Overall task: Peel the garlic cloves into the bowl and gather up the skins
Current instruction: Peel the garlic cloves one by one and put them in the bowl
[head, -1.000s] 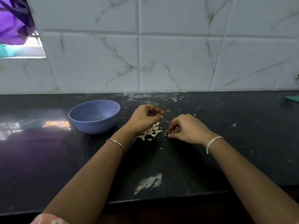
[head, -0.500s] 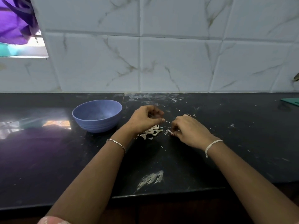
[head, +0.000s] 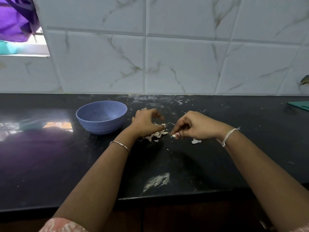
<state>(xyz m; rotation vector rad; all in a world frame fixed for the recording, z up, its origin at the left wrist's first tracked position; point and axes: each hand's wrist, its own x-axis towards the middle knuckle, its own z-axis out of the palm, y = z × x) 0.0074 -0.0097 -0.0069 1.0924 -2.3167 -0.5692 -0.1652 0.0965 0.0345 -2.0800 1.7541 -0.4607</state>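
Observation:
A blue bowl (head: 101, 116) stands on the black counter (head: 50, 164), left of my hands. Just right of it, my left hand (head: 146, 123) hovers with curled fingers over a small heap of garlic skins (head: 156, 135), its thumb and forefinger pinching a shred of skin. My right hand (head: 195, 125) is a little to the right, fingers curled, pinching a small pale garlic piece (head: 174, 135) at its fingertips. One loose skin (head: 196, 141) lies under my right wrist. The bowl's inside looks empty from here.
A white tiled wall rises behind the counter. A teal board (head: 301, 105) lies at the far right edge. White smears mark the counter near the front edge (head: 157, 180) and by the wall. Purple cloth (head: 15, 19) hangs at the top left.
My hands have drawn apart. The right hand has moved right and toward me with the pale piece, and a loose skin now lies below its wrist. The left hand stays over the heap.

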